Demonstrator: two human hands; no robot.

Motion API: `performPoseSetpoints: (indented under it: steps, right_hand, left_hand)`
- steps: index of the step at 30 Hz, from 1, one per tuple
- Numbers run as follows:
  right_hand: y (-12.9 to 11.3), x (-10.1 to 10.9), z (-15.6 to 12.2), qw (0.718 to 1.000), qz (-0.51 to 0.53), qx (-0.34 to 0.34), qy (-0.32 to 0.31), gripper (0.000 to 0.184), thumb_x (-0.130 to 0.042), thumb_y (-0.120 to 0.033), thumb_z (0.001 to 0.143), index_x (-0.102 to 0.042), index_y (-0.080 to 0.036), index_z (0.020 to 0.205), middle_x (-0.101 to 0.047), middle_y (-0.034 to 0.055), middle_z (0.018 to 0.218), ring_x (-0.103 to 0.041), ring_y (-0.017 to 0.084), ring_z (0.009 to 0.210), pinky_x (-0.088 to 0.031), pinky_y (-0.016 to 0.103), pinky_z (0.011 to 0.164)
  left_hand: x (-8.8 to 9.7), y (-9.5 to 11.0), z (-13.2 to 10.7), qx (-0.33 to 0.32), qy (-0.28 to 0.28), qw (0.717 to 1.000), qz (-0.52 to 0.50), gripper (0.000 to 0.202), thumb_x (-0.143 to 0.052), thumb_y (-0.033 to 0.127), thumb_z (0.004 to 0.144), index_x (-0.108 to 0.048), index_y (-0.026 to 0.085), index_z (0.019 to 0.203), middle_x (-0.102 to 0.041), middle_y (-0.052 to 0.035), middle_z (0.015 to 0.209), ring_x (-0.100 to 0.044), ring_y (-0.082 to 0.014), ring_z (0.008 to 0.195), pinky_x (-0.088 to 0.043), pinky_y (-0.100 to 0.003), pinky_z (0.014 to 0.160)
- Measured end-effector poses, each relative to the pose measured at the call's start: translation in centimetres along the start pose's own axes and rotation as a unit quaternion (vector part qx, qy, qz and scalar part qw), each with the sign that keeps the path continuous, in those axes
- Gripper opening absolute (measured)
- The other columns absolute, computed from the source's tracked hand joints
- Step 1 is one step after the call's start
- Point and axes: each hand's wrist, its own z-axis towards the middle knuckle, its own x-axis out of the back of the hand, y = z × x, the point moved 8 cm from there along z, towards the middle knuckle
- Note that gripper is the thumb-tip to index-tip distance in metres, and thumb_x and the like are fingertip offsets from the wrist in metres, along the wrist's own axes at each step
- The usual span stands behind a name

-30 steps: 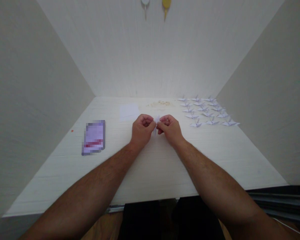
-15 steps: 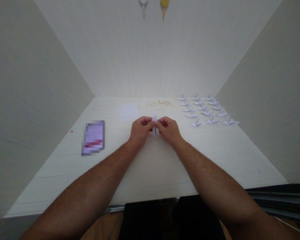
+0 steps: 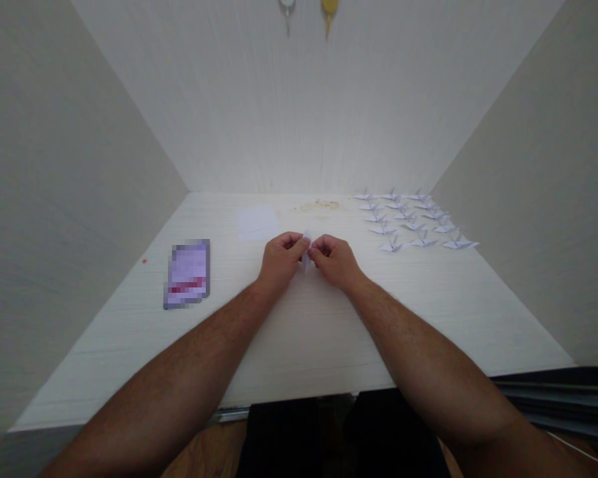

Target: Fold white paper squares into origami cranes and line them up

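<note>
A small piece of folded white paper (image 3: 306, 260) stands narrow and upright between my hands, above the middle of the table. My left hand (image 3: 283, 259) pinches it from the left, thumb and fingertips closed on it. From the right, my right hand (image 3: 335, 257) has its thumb and index finger pressed together at the paper's edge. The fingers cover much of the paper, so its folds are hard to make out. Several white paper cranes (image 3: 418, 240) stand in rows at the back right of the table.
White paper sheets (image 3: 256, 222) lie behind my left hand. A purple item, blurred by pixelation (image 3: 187, 273), lies on the left of the white table (image 3: 303, 345). Walls enclose the back and both sides. Two hooks (image 3: 329, 13), one yellow and one pale, are on the back wall.
My right hand's fingertips have shifted slightly on the folded paper, and its thumb has drawn a little away from my left thumb. The paper stays in about the same place.
</note>
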Motion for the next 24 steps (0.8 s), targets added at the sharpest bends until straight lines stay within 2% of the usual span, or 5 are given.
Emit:
performPoseSetpoints:
  steps: [4, 11, 20, 24]
  right_hand:
    - [0.08, -0.11, -0.04, 1.0, -0.001, 0.004, -0.01, 0.016, -0.061, -0.032, 0.08, -0.058, -0.019, 0.072, -0.058, -0.0025, 0.061, -0.05, 0.012, 0.058, -0.037, 0.025, 0.056]
    - [-0.56, -0.16, -0.15, 0.999, -0.012, 0.017, -0.024, 0.015, -0.06, -0.031, 0.08, -0.057, -0.019, 0.071, -0.058, -0.0028, 0.062, -0.049, 0.011, 0.058, -0.037, 0.025, 0.057]
    - [-0.22, -0.15, -0.21, 1.0, 0.027, -0.001, -0.01, 0.016, -0.061, -0.032, 0.077, -0.058, -0.019, 0.068, -0.058, -0.0026, 0.061, -0.05, 0.011, 0.058, -0.038, 0.025, 0.056]
    - [-0.63, -0.11, -0.34, 0.998, 0.057, 0.006, -0.008, 0.025, -0.066, -0.04, 0.076, -0.057, -0.018, 0.066, -0.055, -0.0031, 0.061, -0.045, 0.01, 0.057, -0.035, 0.024, 0.054]
  left_hand:
    - [-0.08, 0.31, -0.15, -0.01, -0.008, 1.0, 0.017, 0.022, -0.075, 0.037, 0.071, -0.067, 0.017, 0.072, -0.061, 0.001, 0.062, -0.051, -0.0098, 0.055, -0.04, -0.024, 0.054]
    - [0.14, 0.91, -0.52, -0.015, 0.013, 1.0, 0.018, 0.019, -0.074, 0.033, 0.07, -0.065, 0.017, 0.066, -0.06, 0.0014, 0.059, -0.049, -0.0095, 0.053, -0.038, -0.024, 0.053]
    - [-0.47, 0.09, -0.3, 0.025, -0.025, 0.996, -0.087, 0.019, -0.08, 0.027, 0.063, -0.065, 0.017, 0.066, -0.063, 0.0012, 0.064, -0.053, -0.0097, 0.057, -0.041, -0.024, 0.058]
    - [-0.51, 0.21, -0.3, 0.014, -0.031, 0.995, -0.098, 0.018, -0.08, 0.027, 0.064, -0.065, 0.017, 0.065, -0.06, 0.0018, 0.063, -0.053, -0.0098, 0.059, -0.042, -0.025, 0.061]
